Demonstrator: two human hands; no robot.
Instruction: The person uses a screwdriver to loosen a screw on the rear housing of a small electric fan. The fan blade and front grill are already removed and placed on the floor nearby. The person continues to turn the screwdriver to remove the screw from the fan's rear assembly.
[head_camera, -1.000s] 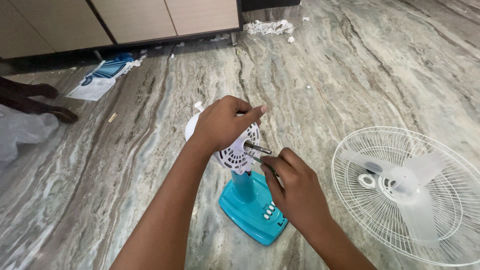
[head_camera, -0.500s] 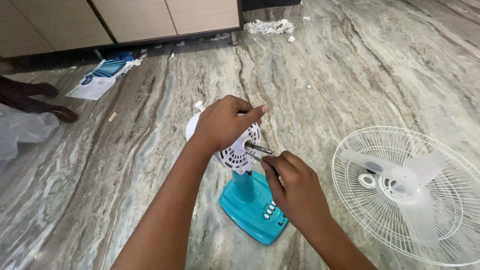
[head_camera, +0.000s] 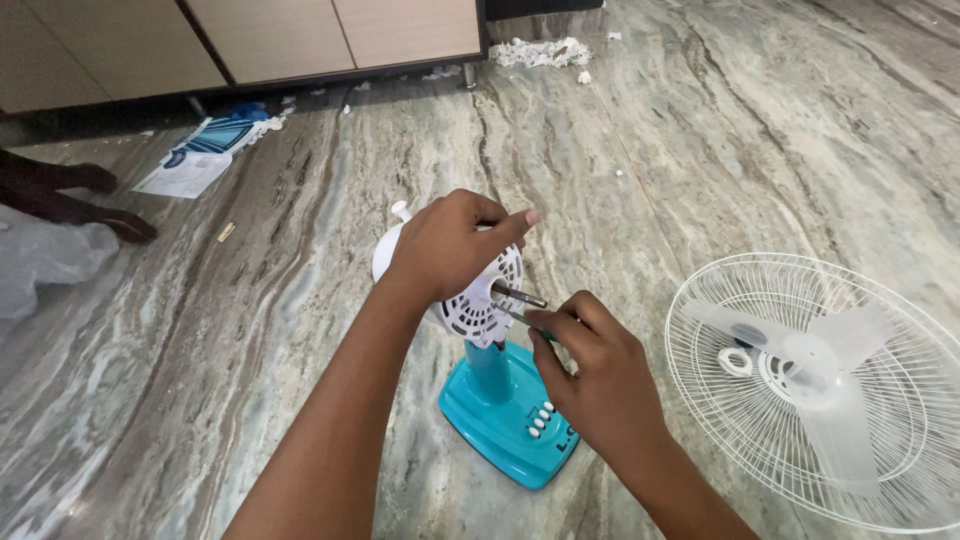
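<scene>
Far left edge of the floor (head_camera: 700, 150): crumpled clear plastic bag (head_camera: 40, 262), and just above it another person's bare feet (head_camera: 70, 200), well apart from the work.

Upper left, near the cabinet base (head_camera: 300, 40): a flat printed leaflet (head_camera: 190, 165), white with a blue panel, lying face up; its print is too small to make out. Paper scraps lie beside it, and a white crumpled wad (head_camera: 540, 52) sits by the cabinet leg further right.

Centre: left hand (head_camera: 445, 245) clamped over the top of the white motor housing (head_camera: 475, 305), fingers curled round it. The housing stands on a turquoise fan base (head_camera: 505, 415) with a row of white buttons, in mid-floor. A bare metal shaft (head_camera: 520, 296) sticks out of the housing face.

Right hand (head_camera: 595, 375): fingers pinched shut on a thin green-handled screwdriver (head_camera: 522, 320), tip at the vented face just under the shaft.

Risks, as judged:
- Tip could slip off the screw and skid across the plastic vents, or jab the left hand, which sits close.
- The base is small, so sideways push on the driver could tip the stand if the left grip loosens.
- A freed screw could roll off across the patterned stone and be hard to spot.

Right edge: white wire fan guard (head_camera: 820, 390) lying flat with translucent blades (head_camera: 820, 370) resting in it, clear of both hands.
</scene>
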